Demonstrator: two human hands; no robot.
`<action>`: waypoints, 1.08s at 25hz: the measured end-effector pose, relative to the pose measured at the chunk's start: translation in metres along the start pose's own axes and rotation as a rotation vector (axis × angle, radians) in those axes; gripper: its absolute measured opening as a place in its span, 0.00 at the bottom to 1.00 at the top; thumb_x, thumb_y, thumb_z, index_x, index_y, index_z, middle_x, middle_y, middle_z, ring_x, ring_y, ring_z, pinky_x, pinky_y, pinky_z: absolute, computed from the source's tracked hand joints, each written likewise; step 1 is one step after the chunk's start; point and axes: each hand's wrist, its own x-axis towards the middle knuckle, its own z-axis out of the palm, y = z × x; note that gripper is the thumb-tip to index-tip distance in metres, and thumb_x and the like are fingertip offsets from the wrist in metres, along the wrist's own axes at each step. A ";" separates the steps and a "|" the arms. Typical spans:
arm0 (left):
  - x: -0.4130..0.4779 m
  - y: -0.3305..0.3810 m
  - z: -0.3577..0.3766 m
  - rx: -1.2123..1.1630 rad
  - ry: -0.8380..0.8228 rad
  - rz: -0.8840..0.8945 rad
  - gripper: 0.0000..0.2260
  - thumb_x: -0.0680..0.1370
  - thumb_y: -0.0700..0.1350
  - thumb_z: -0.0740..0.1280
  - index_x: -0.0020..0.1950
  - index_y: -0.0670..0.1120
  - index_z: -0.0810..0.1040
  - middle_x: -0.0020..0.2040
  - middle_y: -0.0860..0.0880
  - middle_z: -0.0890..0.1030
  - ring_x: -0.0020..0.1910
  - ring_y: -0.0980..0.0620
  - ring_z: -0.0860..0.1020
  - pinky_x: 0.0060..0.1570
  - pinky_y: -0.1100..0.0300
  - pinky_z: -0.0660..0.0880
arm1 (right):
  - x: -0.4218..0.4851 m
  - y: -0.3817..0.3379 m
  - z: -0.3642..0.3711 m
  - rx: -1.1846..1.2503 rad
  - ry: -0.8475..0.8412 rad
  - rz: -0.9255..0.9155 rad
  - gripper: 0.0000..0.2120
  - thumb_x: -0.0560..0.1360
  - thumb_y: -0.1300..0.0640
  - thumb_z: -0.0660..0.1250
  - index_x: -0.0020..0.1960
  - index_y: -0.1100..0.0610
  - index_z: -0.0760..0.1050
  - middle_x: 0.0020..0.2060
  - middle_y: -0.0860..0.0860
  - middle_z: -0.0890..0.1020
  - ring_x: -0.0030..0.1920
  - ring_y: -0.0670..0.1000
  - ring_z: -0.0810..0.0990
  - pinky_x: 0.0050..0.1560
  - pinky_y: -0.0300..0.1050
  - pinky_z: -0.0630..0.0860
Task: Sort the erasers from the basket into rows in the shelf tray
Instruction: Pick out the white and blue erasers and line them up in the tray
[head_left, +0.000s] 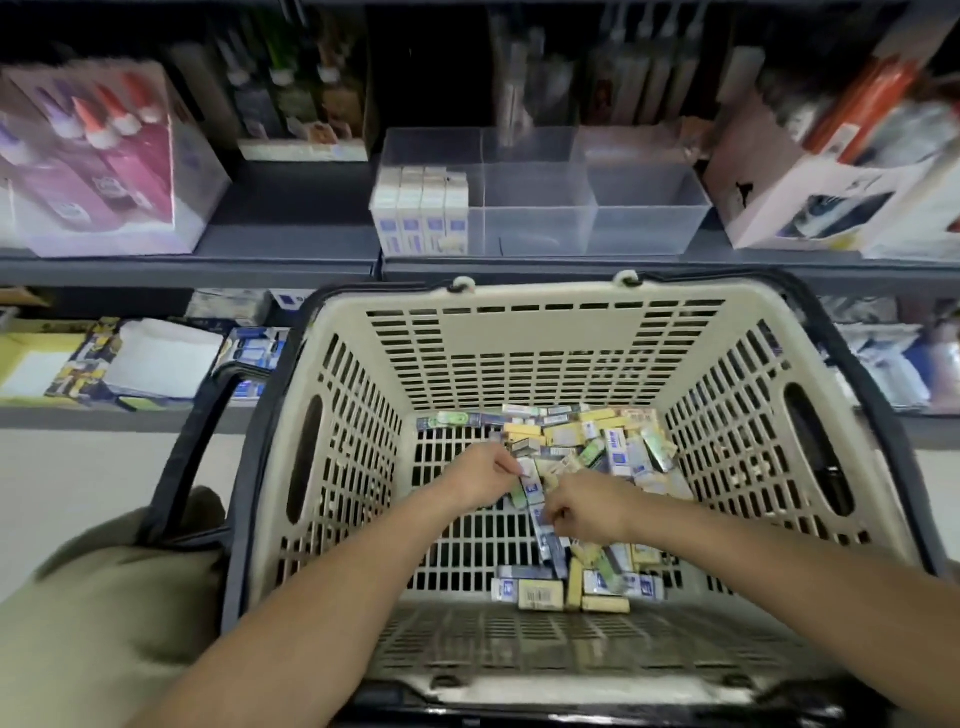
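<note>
A beige slotted basket (545, 332) with black handles (192, 441) fills the centre and lower part of the frame. Loose erasers (587, 441) lie heaped on its floor, mostly toward the far and right side, with a smaller cluster near the front wall. Both hands reach in, close together over the heap. The left hand (488, 475) pinches a white-and-blue eraser (528, 482) between thumb and fingertip. The right hand (584, 512) sits just beside it with fingers curled down among the pile; whether it grips one I cannot tell.

Above the basket, at upper centre, a clear divided tray (649, 208) stands on the shelf (291, 260). Its left compartment holds a row of white boxes (421, 208) standing upright. A carton of glue bottles (98, 156) sits at upper left and pale cartons (810, 192) crowd the upper right, flanking the tray. Packets (130, 358) lie on a lower shelf at middle left. A trouser knee (104, 597) shows at lower left, against the basket's handle.
</note>
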 end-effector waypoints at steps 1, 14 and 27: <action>0.001 -0.003 0.001 0.041 -0.058 -0.002 0.07 0.77 0.40 0.65 0.54 0.44 0.79 0.56 0.45 0.79 0.51 0.51 0.77 0.49 0.63 0.73 | 0.002 0.002 0.002 -0.013 0.000 0.008 0.14 0.76 0.61 0.62 0.61 0.56 0.77 0.58 0.50 0.80 0.58 0.50 0.78 0.57 0.42 0.72; 0.012 -0.023 0.002 0.639 0.087 0.338 0.19 0.77 0.43 0.63 0.68 0.51 0.69 0.64 0.50 0.69 0.63 0.49 0.65 0.63 0.52 0.66 | 0.014 0.022 0.005 -0.117 0.214 0.021 0.16 0.76 0.58 0.62 0.63 0.51 0.74 0.50 0.50 0.70 0.55 0.52 0.71 0.49 0.41 0.70; 0.005 -0.030 -0.006 0.795 -0.140 0.290 0.14 0.78 0.43 0.60 0.63 0.50 0.75 0.64 0.49 0.71 0.61 0.47 0.69 0.60 0.49 0.71 | 0.009 0.016 -0.001 -0.185 0.065 0.029 0.14 0.73 0.47 0.68 0.56 0.50 0.75 0.51 0.49 0.67 0.55 0.51 0.68 0.53 0.45 0.67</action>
